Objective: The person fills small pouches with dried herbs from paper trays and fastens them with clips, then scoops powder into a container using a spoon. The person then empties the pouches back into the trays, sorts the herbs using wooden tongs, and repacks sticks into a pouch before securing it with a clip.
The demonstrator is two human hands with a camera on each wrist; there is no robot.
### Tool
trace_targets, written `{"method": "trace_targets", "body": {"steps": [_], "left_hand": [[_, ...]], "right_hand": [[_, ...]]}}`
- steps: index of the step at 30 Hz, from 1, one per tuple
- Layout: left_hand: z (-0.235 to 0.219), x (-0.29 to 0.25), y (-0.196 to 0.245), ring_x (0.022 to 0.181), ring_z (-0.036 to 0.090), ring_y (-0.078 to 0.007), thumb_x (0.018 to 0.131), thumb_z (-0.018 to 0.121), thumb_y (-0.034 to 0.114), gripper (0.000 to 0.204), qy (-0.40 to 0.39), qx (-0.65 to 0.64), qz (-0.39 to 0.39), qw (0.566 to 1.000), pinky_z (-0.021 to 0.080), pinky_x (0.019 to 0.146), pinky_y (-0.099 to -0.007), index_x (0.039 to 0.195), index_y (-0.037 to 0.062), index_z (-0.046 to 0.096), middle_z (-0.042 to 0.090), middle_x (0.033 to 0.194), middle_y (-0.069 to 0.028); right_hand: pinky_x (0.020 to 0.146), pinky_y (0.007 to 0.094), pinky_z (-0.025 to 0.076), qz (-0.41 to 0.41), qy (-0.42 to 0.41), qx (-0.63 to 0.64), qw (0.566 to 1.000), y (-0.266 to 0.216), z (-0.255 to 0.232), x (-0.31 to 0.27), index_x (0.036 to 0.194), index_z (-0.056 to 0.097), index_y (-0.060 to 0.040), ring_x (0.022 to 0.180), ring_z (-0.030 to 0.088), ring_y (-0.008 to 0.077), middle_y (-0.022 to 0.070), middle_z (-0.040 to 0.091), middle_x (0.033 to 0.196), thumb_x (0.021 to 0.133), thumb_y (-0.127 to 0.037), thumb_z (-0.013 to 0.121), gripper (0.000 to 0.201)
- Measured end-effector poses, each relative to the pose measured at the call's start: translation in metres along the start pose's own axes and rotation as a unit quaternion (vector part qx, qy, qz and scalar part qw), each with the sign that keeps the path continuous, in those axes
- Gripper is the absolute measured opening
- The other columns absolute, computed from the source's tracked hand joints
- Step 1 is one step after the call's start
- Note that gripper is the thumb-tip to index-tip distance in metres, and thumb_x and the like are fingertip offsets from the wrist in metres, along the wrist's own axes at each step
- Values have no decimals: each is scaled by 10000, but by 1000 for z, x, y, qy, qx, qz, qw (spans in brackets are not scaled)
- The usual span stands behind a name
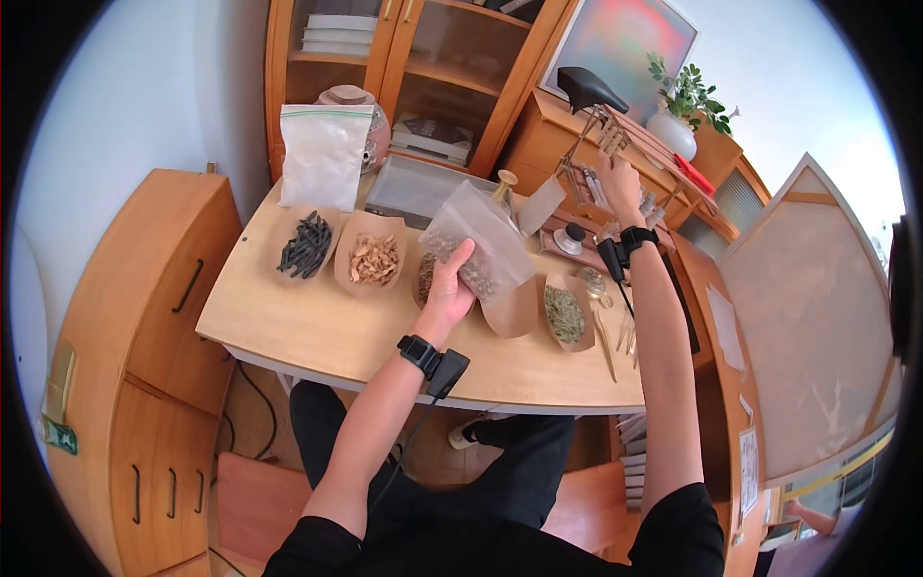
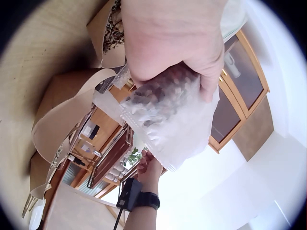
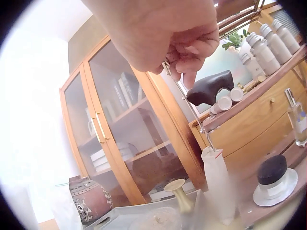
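Note:
My left hand (image 1: 449, 292) grips a translucent bag (image 1: 478, 238) of dried brown pieces, thumb across its front. In the left wrist view the bag (image 2: 180, 129) tilts away from the palm, its contents bunched near the fingers. Below it, a paper tray (image 1: 510, 313) is partly covered. My right hand (image 1: 620, 183) is raised at the wooden rack (image 1: 644, 144), beside several gold-coloured clips (image 1: 610, 140). In the right wrist view its fingers bend near the top of a thin metal rod (image 3: 189, 105); I cannot tell whether they pinch anything. A small pale bag (image 3: 217, 184) hangs at the rod's lower end.
Paper trays hold black sticks (image 1: 306, 245), light brown chips (image 1: 373, 258) and dried green leaves (image 1: 564, 315). A bag of white powder (image 1: 325, 159) stands before a patterned jar (image 1: 378, 130). A grey tray (image 1: 404, 189), brass-coloured tool (image 1: 505, 183) and black-lidded jar (image 1: 571, 237) stand nearby.

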State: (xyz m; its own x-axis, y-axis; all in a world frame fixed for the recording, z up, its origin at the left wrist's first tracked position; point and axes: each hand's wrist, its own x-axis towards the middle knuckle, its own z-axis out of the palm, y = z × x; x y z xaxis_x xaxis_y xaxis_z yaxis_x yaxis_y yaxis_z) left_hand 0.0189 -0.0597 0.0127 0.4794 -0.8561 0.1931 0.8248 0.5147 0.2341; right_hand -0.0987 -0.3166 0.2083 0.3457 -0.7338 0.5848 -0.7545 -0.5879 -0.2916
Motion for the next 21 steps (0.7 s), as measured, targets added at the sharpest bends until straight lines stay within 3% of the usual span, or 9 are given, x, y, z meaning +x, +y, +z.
{"method": "trace_targets", "body": {"steps": [2,6,8,12,14,15,17,18,21], "left_hand": [[1,-1,1,1194,537,-240,854,748,191,548,-3,-4,-8,1000,418,1065,-433,1318,64,485,571,1274,-74],[-3,0,-2,1181,545,-239,853,746,184,523,11,-3,29,1000,439,1044,-429,1301,72,500,576,1261,-68],[-1,0,1,1176,548,-233,849,747,179,508,-1,-7,4,1000,444,1038,-426,1288,79,512,580,1248,-62],[2,-3,4,1171,551,-228,844,753,183,524,-12,-18,-4,1000,449,1031,-428,1294,78,507,580,1248,-59],[10,-8,5,1162,558,-222,838,758,191,534,-18,-2,6,1000,455,1024,-429,1297,81,509,587,1239,-55],[10,-8,5,1162,558,-222,838,758,191,534,-15,-3,2,1000,455,1024,-429,1297,81,509,587,1239,-55],[7,-7,5,1157,562,-221,835,760,194,535,-35,-7,-23,999,456,1025,-426,1297,83,513,594,1227,-54],[7,-6,4,1157,562,-221,835,760,194,535,-33,-8,-27,999,456,1025,-426,1297,83,513,594,1227,-54],[9,-9,6,1162,559,-222,835,758,193,538,-44,-5,-31,999,455,1029,-421,1300,78,513,597,1228,-58]], "right_hand": [[908,510,472,-10,18,-8,1000,4,2,0,1070,668,-15,1038,604,470,294,654,1056,943,-471,464,515],[902,514,468,-41,-23,-11,999,15,11,4,1055,670,-6,1026,600,477,300,651,1039,946,-465,448,521],[888,524,462,-9,-31,35,999,12,4,-13,1033,672,2,1013,594,488,306,650,1016,951,-479,430,545],[859,495,476,-25,-78,29,996,10,-7,-46,1027,670,16,991,614,475,291,665,997,955,-457,456,523],[776,412,505,-89,-116,98,984,-1,-22,-66,962,665,27,871,679,367,227,701,889,973,-412,480,476],[776,412,505,-85,-118,96,985,-7,-31,-72,962,665,27,871,679,367,227,701,889,973,-412,480,476],[689,324,486,-88,-309,105,941,-20,-53,-82,888,651,17,743,643,209,120,675,772,995,-349,485,416],[689,324,486,-83,-310,104,941,-26,-61,-87,888,651,17,743,643,209,120,675,772,995,-349,485,416],[611,286,415,-172,-419,150,879,-36,-74,-94,781,568,-8,652,495,120,12,537,690,1023,-317,455,408]]}}
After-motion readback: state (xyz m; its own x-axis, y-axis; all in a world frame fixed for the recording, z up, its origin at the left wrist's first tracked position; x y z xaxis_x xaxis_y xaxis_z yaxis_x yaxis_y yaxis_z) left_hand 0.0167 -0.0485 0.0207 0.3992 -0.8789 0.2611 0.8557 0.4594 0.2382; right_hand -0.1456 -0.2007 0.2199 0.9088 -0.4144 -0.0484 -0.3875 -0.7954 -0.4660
